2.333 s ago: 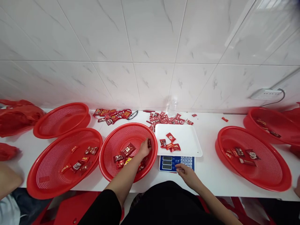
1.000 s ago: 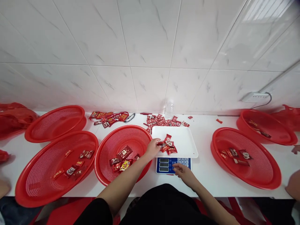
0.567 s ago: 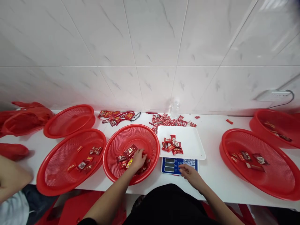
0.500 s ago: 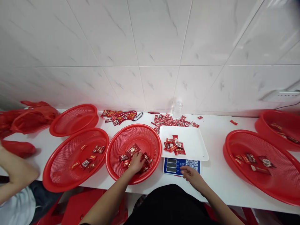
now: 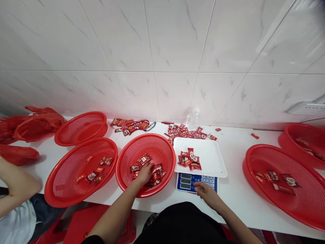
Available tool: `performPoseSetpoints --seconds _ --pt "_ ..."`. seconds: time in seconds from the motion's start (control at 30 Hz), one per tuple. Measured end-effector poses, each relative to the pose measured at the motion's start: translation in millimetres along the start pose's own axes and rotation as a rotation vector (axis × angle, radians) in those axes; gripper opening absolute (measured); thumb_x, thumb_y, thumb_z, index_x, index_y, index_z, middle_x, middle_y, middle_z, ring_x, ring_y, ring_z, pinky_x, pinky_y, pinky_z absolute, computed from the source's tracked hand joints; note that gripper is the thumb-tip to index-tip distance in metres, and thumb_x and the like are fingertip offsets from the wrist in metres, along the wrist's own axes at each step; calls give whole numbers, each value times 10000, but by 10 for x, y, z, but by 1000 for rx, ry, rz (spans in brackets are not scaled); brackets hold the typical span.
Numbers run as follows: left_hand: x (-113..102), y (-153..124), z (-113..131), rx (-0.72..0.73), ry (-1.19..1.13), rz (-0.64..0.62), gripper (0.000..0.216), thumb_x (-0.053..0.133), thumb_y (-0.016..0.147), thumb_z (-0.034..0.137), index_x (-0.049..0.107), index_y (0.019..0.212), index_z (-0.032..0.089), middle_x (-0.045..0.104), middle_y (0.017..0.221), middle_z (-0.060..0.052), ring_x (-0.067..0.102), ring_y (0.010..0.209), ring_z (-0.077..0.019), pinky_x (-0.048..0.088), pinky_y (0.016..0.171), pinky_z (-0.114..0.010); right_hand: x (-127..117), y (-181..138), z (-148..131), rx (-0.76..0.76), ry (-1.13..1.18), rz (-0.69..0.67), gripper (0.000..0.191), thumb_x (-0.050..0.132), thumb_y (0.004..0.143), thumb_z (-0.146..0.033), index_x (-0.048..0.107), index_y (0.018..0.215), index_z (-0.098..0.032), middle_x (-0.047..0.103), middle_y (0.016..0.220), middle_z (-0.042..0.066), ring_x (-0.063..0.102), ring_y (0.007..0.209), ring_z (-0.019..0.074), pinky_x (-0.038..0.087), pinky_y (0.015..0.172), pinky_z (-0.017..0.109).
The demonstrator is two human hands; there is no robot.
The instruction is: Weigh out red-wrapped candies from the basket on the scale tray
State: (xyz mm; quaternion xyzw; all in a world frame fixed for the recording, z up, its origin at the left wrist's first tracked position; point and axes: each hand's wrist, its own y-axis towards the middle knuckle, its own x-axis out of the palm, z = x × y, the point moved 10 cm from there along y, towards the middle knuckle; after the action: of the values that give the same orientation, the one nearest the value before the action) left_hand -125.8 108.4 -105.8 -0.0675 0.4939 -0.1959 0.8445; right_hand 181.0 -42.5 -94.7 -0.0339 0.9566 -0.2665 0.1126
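Note:
My left hand (image 5: 144, 175) reaches into the middle red basket (image 5: 127, 156) and its fingers curl down among the wrapped candies (image 5: 154, 171) lying there; what it holds, if anything, is hidden. My right hand (image 5: 205, 190) rests at the front of the blue scale (image 5: 186, 181), its loosely curled fingers touching the keypad, with nothing in it. Several red candies (image 5: 190, 159) lie on the scale's white tray (image 5: 210, 162).
A red basket with candies (image 5: 63, 179) and an empty one (image 5: 81, 127) stand on the left, two more baskets (image 5: 256, 156) on the right. Loose candies (image 5: 186, 131) and packets (image 5: 129, 124) lie by the wall. Another person's arm (image 5: 15, 188) is at the far left, red bags (image 5: 27, 127) behind.
My left hand put a candy on the scale tray, then went back into the middle basket and now digs among the candies. My right hand stayed at the scale keypad.

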Motion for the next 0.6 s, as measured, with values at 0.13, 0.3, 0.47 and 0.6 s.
performPoseSetpoints --seconds 0.13,0.3,0.47,0.6 --pt "-228 92 398 38 -8 173 479 527 825 321 448 1279 192 396 1391 -108 323 1307 -247 253 1076 -389 -168 38 -32 8 47 66 357 558 727 -464 628 981 -223 671 878 31 632 826 211 490 733 329" --pt "-101 98 1532 329 -93 171 502 433 885 393 367 1354 228 274 1470 -69 207 1365 -194 214 1105 -335 -467 186 -136 37 157 180 476 510 760 -486 524 1149 -211 616 1082 74 625 901 207 503 775 327" --pt "438 250 2279 462 -67 -66 880 674 700 471 211 1427 295 49 1533 -82 18 1393 -300 153 1104 -472 -599 332 -283 73 337 163 635 505 791 -518 326 1332 -237 477 1307 117 588 1054 217 505 827 335" --pt "624 469 2440 459 9 -109 1044 741 576 526 196 1432 282 40 1528 -126 -19 1379 -365 51 1080 -565 -526 447 -411 90 473 71 663 512 801 -545 285 1358 -267 491 1312 107 597 1056 219 503 841 357"
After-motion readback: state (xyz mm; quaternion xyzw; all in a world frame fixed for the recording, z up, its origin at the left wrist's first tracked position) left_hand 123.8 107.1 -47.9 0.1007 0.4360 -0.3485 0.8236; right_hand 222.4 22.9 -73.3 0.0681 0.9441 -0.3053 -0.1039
